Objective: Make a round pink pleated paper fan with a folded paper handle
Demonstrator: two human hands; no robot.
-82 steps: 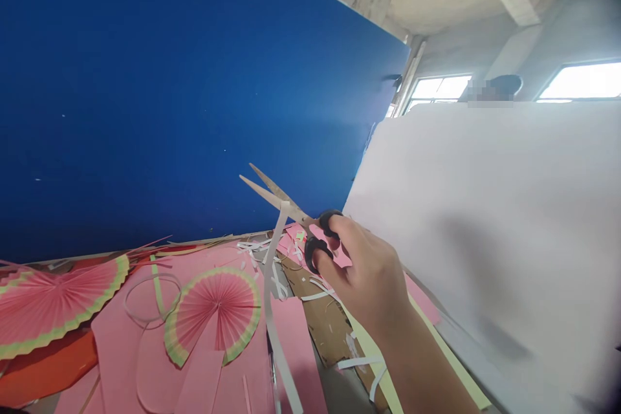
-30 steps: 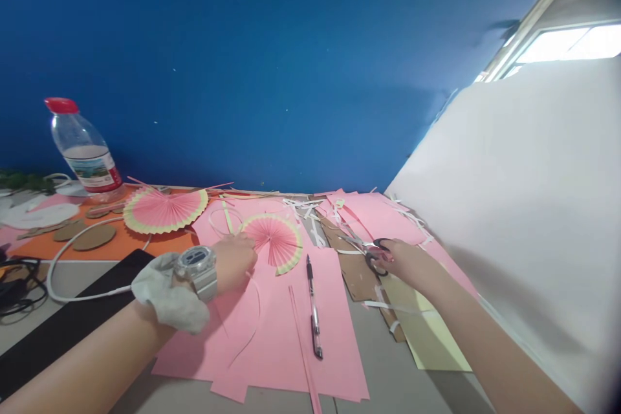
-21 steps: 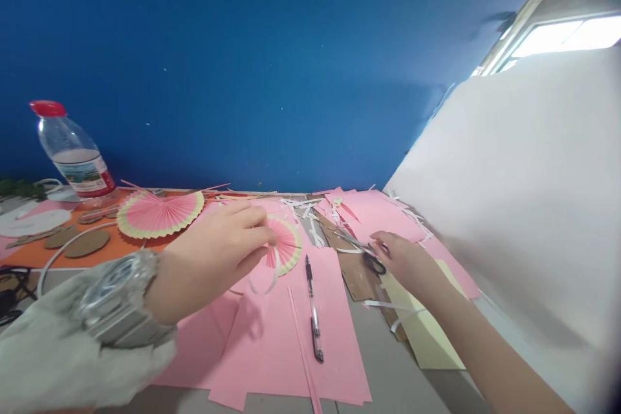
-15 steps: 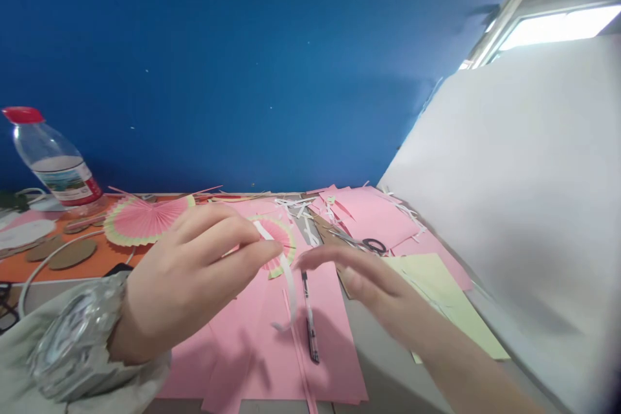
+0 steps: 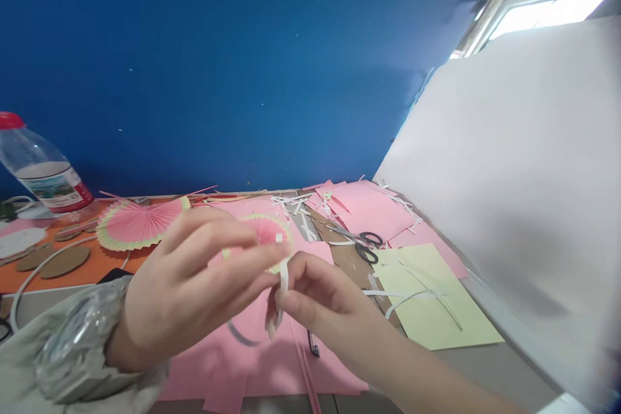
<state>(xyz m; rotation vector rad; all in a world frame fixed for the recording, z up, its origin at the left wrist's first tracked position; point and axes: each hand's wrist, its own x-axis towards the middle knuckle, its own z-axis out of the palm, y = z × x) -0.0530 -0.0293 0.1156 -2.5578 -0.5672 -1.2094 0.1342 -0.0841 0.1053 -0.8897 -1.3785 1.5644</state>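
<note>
A narrow white strip [image 5: 284, 278], of paper or tape, hangs between my two hands and curls at its lower end. Thumb and fingers of my left hand [image 5: 194, 284] pinch its upper part. My right hand [image 5: 334, 310] is closed on the strip just below, its thumb and curled fingers meeting there. Under both hands lie pink paper sheets [image 5: 204, 369] and thin pink strips. A small pleated pink fan [image 5: 264, 228] with a yellow-green edge lies behind the fingers, partly covered. Only the lower end of a pen [image 5: 313, 344] shows below my right hand.
To the right lie scissors [image 5: 371, 239] with black handles and a pale green sheet [image 5: 436, 304] with white strips on it. At left are a larger pleated fan [image 5: 140, 223], cardboard discs [image 5: 65, 262] and a plastic bottle [image 5: 51, 184]. A blue wall rises behind.
My right hand, half a second ago apart with fingers extended, has come left and closed on the white strip beside my left hand. The view has shifted slightly to the right.
</note>
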